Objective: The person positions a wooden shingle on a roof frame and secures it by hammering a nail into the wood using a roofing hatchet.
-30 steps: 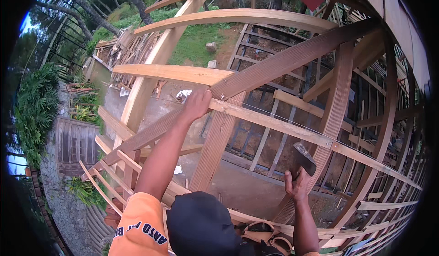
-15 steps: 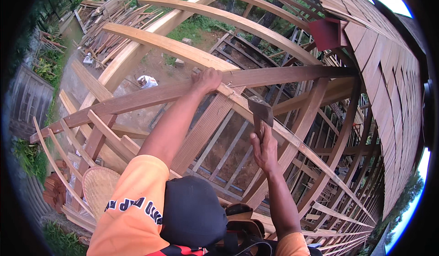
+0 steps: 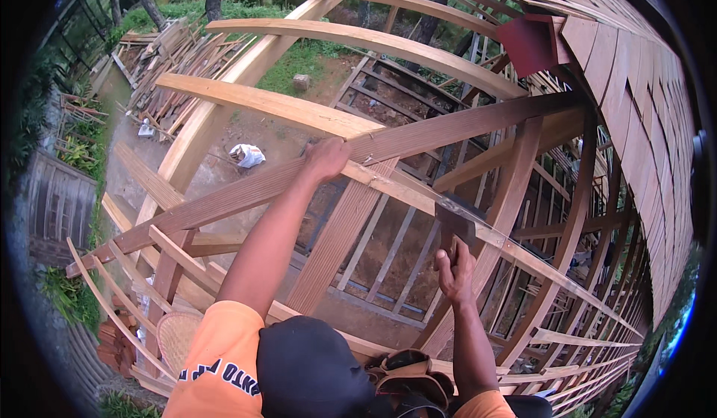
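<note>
My left hand (image 3: pixel 326 159) is closed over the brown wooden beam (image 3: pixel 246 188), close to where a pale rafter end (image 3: pixel 340 121) and a long thin pale batten (image 3: pixel 388 184) meet it. My right hand (image 3: pixel 457 274) is wrapped round the wooden handle of a broad dark metal blade (image 3: pixel 454 224). That blade overlaps the pale batten in the picture; whether it touches the wood I cannot tell. The tool's exact kind is not plain from this angle. Orange sleeves cover both upper arms.
Open roof framing with curved pale rafters (image 3: pixel 381 38) and brown posts surrounds me, the ground far below. Wooden shingles (image 3: pixel 627 112) slope at right beside a red metal piece (image 3: pixel 529 46). A timber pile (image 3: pixel 179 74) and white sack (image 3: pixel 248 155) lie below left.
My right hand has moved right and down along the batten with the broad-bladed tool, whose blade is now turned differently. My left hand has shifted slightly left and lower, still gripping the beam.
</note>
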`<state>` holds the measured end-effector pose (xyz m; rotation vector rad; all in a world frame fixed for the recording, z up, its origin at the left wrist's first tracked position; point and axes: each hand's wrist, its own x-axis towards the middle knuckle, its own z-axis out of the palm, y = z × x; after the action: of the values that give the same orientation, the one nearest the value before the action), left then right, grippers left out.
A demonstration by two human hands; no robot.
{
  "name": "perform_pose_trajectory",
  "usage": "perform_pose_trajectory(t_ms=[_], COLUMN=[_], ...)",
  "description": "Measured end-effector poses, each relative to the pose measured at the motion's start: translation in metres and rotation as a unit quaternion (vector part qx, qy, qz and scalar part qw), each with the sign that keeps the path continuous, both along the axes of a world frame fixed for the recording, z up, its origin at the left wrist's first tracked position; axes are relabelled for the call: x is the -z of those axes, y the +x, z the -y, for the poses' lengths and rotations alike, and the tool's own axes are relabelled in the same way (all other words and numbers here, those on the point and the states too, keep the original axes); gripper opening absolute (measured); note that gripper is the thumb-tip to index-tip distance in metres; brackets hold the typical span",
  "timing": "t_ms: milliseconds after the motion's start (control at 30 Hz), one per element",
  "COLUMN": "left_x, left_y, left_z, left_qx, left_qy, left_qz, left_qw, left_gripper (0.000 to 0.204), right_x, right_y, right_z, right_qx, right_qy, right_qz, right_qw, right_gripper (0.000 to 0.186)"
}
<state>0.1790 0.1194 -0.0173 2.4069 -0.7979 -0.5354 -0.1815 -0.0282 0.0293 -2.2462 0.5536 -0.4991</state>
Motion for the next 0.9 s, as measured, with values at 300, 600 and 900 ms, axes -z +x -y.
perform_pose_trajectory(t_ms=[300,600,900], left_x=[-0.013,0.013,-0.016], left_y=[-0.007,0.005,-0.007], left_z=[-0.013,-0.021,0.006], left_qx=[0.037,-0.105,-0.122], left_qy=[-0.023,-0.139,-0.1], left_qz=[0.03,-0.14,-0.127], left_qw=[0.999,0.975,0.979], left_gripper=[0.029,0.048,0.066], right_x=[0.055,0.065,0.053], right_y=[-0.046,-0.051,-0.055], right_z=[0.027,0.025,0.032], right_qx=[0.148,0.0,0.026], right_qy=[0.251,0.039,0.156], right_qz=[0.137,0.084,0.066], right_qw=[0.947,0.996,0.985], right_gripper=[0.03,0.03,0.032])
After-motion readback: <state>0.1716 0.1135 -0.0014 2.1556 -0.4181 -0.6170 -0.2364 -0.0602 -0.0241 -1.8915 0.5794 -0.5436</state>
